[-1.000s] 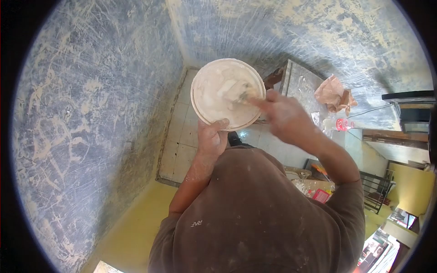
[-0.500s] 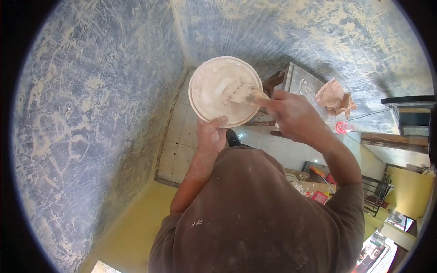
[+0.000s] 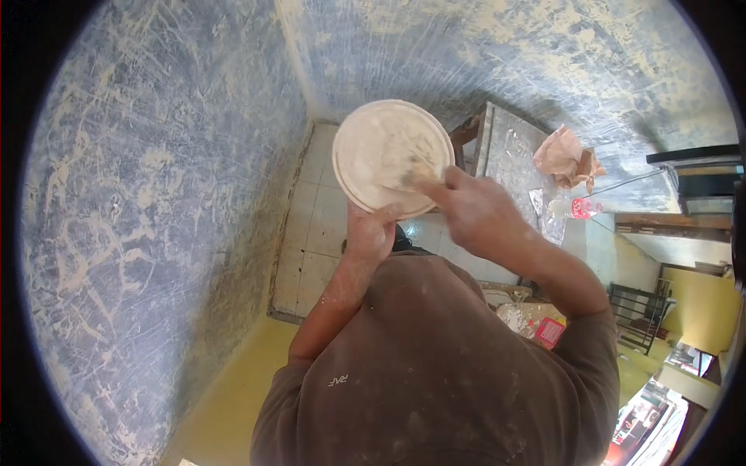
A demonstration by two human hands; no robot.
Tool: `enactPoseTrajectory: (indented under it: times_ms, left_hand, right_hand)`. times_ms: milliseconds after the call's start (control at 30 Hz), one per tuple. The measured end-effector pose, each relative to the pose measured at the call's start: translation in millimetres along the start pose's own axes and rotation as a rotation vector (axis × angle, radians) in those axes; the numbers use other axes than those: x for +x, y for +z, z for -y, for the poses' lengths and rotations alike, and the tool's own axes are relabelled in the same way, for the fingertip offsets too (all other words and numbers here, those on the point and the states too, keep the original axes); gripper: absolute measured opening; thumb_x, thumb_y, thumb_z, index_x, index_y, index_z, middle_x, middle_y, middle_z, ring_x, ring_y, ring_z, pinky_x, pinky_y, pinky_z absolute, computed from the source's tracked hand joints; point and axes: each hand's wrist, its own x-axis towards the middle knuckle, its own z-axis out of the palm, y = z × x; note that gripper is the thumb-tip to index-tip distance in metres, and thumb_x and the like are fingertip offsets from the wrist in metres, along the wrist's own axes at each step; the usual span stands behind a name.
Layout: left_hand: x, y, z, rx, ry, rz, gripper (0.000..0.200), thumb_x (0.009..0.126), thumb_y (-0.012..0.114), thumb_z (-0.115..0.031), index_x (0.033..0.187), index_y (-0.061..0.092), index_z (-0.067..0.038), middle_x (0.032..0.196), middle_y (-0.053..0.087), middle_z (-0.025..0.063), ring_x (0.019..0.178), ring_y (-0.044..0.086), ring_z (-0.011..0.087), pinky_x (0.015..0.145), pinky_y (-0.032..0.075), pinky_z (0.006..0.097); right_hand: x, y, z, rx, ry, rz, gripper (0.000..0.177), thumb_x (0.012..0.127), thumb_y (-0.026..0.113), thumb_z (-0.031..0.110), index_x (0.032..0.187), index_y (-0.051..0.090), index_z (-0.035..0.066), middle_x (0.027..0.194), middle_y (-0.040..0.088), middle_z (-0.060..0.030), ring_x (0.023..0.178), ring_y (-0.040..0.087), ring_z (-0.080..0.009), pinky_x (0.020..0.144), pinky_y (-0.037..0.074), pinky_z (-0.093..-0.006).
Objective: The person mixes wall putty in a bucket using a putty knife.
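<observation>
A round, pale bucket lid is held face up in front of my chest, smeared with wet, creamy putty. My left hand grips its lower edge, the thumb on top of the rim and the other fingers hidden underneath. In my right hand is a putty knife, its blade resting on or just over the putty near the lid's right side. Motion smears the blade, so its exact contact is hard to see.
A scuffed table stands in the corner beyond the lid. On it lie crumpled brown paper and a clear bottle with a red label. Blue-grey walls streaked with putty rise left and ahead. A pink container sits below right.
The lid has shifted slightly right with my left hand. My right hand has drawn the putty knife down and a little left across the lid, changing the putty's spread.
</observation>
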Motion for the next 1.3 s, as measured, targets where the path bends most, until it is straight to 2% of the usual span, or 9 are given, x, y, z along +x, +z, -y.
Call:
enactPoseTrajectory:
  times_ms: [133,300,533,700,900,967,1167,1233,1300]
  left_hand:
    - [-3,-8,6,-0.013,-0.062,-0.022,0.076,0.079,0.056,0.018,0.146,0.031,-0.004,0.138,0.05,0.015,0.128,0.053,0.0272,0.104,0.05,0.0406]
    - [1,-9,-10,-0.033,0.02,-0.017,0.073,0.079,0.054,0.017,0.145,0.033,-0.004,0.137,0.051,0.0144,0.128,0.053,0.0267,0.105,0.049,0.041]
    - [3,-19,-7,-0.084,0.064,-0.037,0.073,0.077,0.053,0.017,0.145,0.035,-0.003,0.138,0.051,0.0141,0.129,0.052,0.0269,0.107,0.046,0.0399]
    - [3,-27,-31,-0.043,0.013,0.055,0.074,0.075,0.056,0.015,0.145,0.035,-0.001,0.138,0.052,0.0151,0.128,0.053,0.0277,0.108,0.045,0.0402]
    - [7,-31,-36,0.032,-0.237,0.147,0.08,0.071,0.061,0.014,0.146,0.034,0.001,0.139,0.052,0.0157,0.129,0.052,0.0283,0.109,0.044,0.0409]
    - [11,-31,-44,0.039,-0.306,0.14,0.081,0.071,0.062,0.014,0.146,0.034,0.001,0.138,0.052,0.0157,0.13,0.052,0.0284,0.109,0.044,0.0413]
    - [25,-10,-39,0.178,-0.47,0.172,0.082,0.07,0.064,0.012,0.146,0.033,0.002,0.139,0.051,0.0161,0.129,0.052,0.0283,0.11,0.043,0.0414]
    - [25,-10,-34,0.157,-0.459,0.188,0.083,0.07,0.064,0.011,0.146,0.032,0.002,0.14,0.05,0.0163,0.13,0.052,0.0283,0.111,0.042,0.0414]
    - [19,-6,-31,0.126,-0.491,0.202,0.083,0.069,0.064,0.011,0.146,0.032,0.002,0.14,0.05,0.0165,0.131,0.051,0.0284,0.112,0.042,0.0413]
  right_hand:
    - [21,10,-9,0.029,-0.103,-0.186,0.04,0.081,0.059,0.003,0.121,0.064,0.009,0.084,0.058,-0.0105,0.073,0.061,-0.0304,0.066,0.051,-0.0426]
    - [-7,-28,-2,-0.054,0.048,0.045,0.04,0.082,0.059,0.003,0.121,0.064,0.01,0.084,0.057,-0.0109,0.075,0.061,-0.0311,0.063,0.049,-0.0451]
    - [24,15,-13,-0.026,-0.003,-0.162,0.051,0.082,0.059,0.004,0.132,0.057,0.017,0.089,0.061,-0.0127,0.07,0.065,-0.033,0.062,0.054,-0.0429]
    - [15,-35,-24,-0.12,0.083,0.147,0.041,0.084,0.061,0.008,0.121,0.067,0.022,0.083,0.062,-0.0114,0.071,0.066,-0.0306,0.061,0.054,-0.0404]
    - [38,-34,-66,-0.103,-0.173,0.071,0.035,0.081,0.06,0.003,0.108,0.075,0.02,0.09,0.068,-0.0058,0.083,0.067,-0.0265,0.07,0.054,-0.0413]
    - [30,-47,-72,-0.085,-0.232,0.093,0.026,0.079,0.066,0.006,0.101,0.077,0.015,0.082,0.066,-0.0045,0.08,0.065,-0.0257,0.067,0.051,-0.0403]
    - [32,-66,-42,-0.213,-0.17,0.136,0.027,0.079,0.062,0.003,0.099,0.077,0.015,0.08,0.065,-0.0034,0.082,0.067,-0.0242,0.071,0.053,-0.0392]
    - [24,-71,-37,-0.28,-0.15,0.063,0.011,0.077,0.064,0.014,0.081,0.074,0.015,0.083,0.067,-0.0029,0.086,0.066,-0.0241,0.076,0.054,-0.0375]
    - [20,-50,-47,-0.237,-0.135,0.063,0.011,0.077,0.065,0.015,0.082,0.074,0.015,0.083,0.067,-0.0028,0.086,0.066,-0.0242,0.077,0.054,-0.0375]
